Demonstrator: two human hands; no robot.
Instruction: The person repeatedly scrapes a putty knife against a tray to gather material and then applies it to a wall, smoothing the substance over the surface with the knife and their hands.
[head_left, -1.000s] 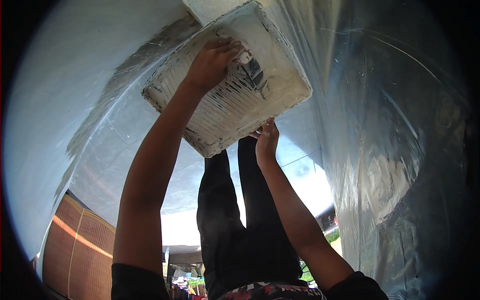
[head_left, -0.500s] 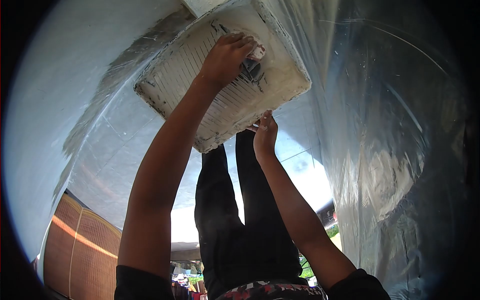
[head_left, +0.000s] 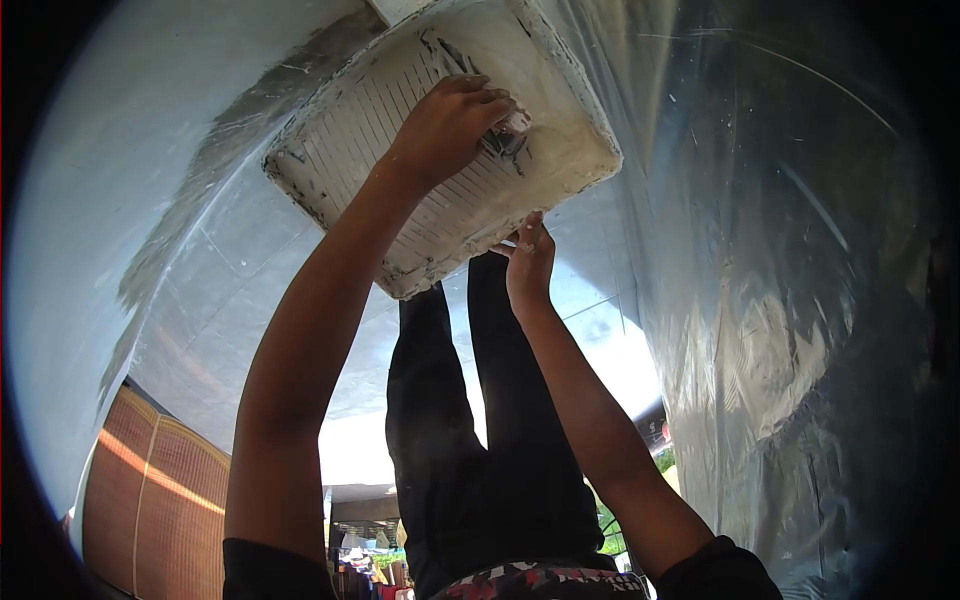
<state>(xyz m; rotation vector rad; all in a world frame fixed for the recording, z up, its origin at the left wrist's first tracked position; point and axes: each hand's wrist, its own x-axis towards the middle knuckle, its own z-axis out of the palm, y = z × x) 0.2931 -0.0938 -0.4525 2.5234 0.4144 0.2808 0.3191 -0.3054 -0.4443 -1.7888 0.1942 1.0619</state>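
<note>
A paint tray [head_left: 570, 130] with a ribbed slope, caked in off-white paint with dark marks, is tilted at the top of the head view. Inside it, my left hand [head_left: 455, 125] is closed near the ribs' end, its fingertips smeared white. What it holds is mostly hidden; dark streaks show in the paint beneath it. My right hand [head_left: 530, 260] grips the tray's near rim, thumb on top and fingers underneath, with white paint on the thumb.
Clear plastic sheeting [head_left: 740, 300] hangs along the right. A pale wall [head_left: 130, 150] with a grey unpainted-looking strip curves along the left. Grey floor tiles [head_left: 240, 290] lie below. A brown woven panel [head_left: 150, 490] stands lower left, with colourful items [head_left: 375, 560] at the bottom.
My left hand has shifted slightly down and left inside the tray, uncovering more dark streaks above it. My right hand keeps its hold on the rim.
</note>
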